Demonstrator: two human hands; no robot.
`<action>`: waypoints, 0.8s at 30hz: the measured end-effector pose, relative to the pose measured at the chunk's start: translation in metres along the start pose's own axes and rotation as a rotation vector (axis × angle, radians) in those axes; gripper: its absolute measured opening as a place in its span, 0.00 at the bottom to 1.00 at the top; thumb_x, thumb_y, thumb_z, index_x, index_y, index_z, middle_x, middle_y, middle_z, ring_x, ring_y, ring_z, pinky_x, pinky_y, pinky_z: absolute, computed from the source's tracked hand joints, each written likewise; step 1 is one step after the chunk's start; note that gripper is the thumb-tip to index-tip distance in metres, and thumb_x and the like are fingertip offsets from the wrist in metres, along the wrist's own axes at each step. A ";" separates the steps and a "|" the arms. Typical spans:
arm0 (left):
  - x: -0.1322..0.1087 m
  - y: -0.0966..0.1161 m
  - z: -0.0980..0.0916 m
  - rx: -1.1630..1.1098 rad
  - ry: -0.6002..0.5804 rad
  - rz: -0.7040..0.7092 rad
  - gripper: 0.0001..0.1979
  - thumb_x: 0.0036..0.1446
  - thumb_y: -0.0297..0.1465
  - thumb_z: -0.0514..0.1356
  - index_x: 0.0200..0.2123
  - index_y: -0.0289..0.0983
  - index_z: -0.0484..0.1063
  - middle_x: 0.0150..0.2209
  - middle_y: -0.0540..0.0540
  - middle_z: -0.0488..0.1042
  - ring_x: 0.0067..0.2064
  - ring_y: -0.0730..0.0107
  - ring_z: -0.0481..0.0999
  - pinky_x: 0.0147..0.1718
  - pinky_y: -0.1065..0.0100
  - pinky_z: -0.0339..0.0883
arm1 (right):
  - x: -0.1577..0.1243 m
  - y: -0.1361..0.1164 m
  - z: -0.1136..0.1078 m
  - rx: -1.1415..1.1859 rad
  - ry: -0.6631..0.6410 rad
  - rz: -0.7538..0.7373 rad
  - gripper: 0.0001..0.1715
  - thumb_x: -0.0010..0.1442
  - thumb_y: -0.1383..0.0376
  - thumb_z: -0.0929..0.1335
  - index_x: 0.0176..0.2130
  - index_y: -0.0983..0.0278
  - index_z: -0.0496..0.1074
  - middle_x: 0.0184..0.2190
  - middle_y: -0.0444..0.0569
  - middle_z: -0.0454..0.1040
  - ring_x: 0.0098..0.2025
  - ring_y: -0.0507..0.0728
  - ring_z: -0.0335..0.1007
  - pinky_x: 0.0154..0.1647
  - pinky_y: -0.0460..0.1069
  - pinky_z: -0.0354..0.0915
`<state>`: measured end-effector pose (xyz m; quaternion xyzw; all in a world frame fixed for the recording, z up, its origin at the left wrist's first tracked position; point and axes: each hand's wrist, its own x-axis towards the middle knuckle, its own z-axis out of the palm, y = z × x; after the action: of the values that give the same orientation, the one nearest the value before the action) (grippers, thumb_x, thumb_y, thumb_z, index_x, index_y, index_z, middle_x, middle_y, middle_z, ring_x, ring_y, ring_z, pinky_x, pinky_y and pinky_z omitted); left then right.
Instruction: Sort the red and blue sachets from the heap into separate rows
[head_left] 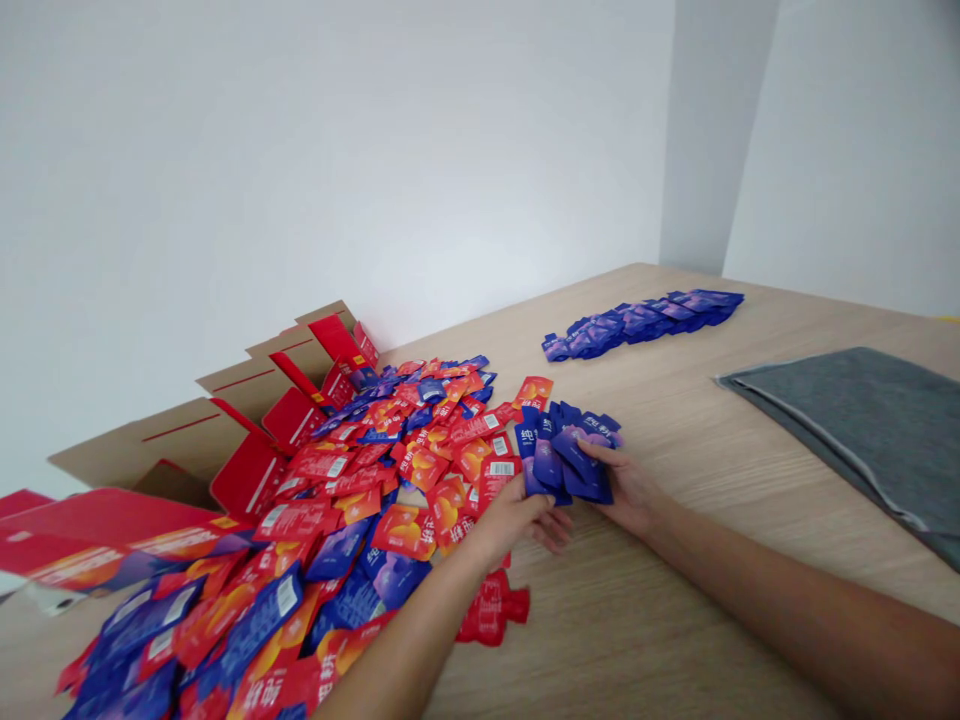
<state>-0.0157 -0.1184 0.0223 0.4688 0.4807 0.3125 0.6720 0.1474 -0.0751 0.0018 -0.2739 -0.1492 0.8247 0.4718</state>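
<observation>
A fanned bunch of blue-purple spouted pouches is held just above the table, at the right edge of a mixed heap. My right hand grips the bunch from the right, its thumb lying over the front pouch. At the lower left of the bunch, my left hand pinches its edge between thumb and index finger, while the other fingers hang loosely below. Red-orange pouches and more blue ones lie jumbled left of my hands. One red pouch lies face down under my left forearm.
Open red cartons with brown cardboard flaps stand along the heap's left side, by the wall. A long overlapping row of blue pouches lies farther back on the wooden table. To the right is a grey zip-edged fabric piece.
</observation>
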 end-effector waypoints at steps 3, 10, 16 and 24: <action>0.007 -0.008 0.003 -0.044 0.063 0.013 0.13 0.39 0.36 0.62 0.28 0.35 0.64 0.19 0.50 0.72 0.17 0.74 0.70 0.16 0.72 0.65 | -0.004 0.002 0.002 -0.050 -0.016 0.019 0.07 0.56 0.69 0.66 0.31 0.66 0.75 0.28 0.49 0.80 0.29 0.56 0.77 0.41 0.52 0.72; 0.007 -0.011 -0.001 0.148 0.141 -0.033 0.08 0.43 0.36 0.56 0.21 0.37 0.64 0.10 0.56 0.63 0.08 0.81 0.55 0.08 0.76 0.45 | -0.010 0.008 0.004 -0.095 -0.077 0.043 0.07 0.52 0.68 0.69 0.35 0.65 0.75 0.33 0.50 0.80 0.35 0.59 0.77 0.45 0.54 0.71; 0.001 0.009 -0.015 0.434 0.053 -0.061 0.25 0.51 0.51 0.51 0.15 0.38 0.62 0.06 0.56 0.55 0.08 0.79 0.54 0.10 0.75 0.49 | -0.003 0.005 0.000 -0.003 -0.063 0.029 0.08 0.55 0.68 0.67 0.35 0.65 0.76 0.32 0.51 0.80 0.36 0.58 0.78 0.48 0.54 0.70; 0.057 0.073 -0.137 0.986 0.958 0.291 0.14 0.58 0.38 0.51 0.37 0.35 0.70 0.39 0.41 0.76 0.42 0.62 0.75 0.42 0.64 0.66 | 0.000 0.001 0.005 0.079 0.033 0.034 0.10 0.56 0.70 0.66 0.37 0.66 0.75 0.33 0.49 0.81 0.36 0.57 0.77 0.48 0.53 0.70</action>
<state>-0.1222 0.0030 0.0566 0.5892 0.7417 0.3171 0.0466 0.1434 -0.0756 0.0052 -0.2710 -0.1039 0.8332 0.4706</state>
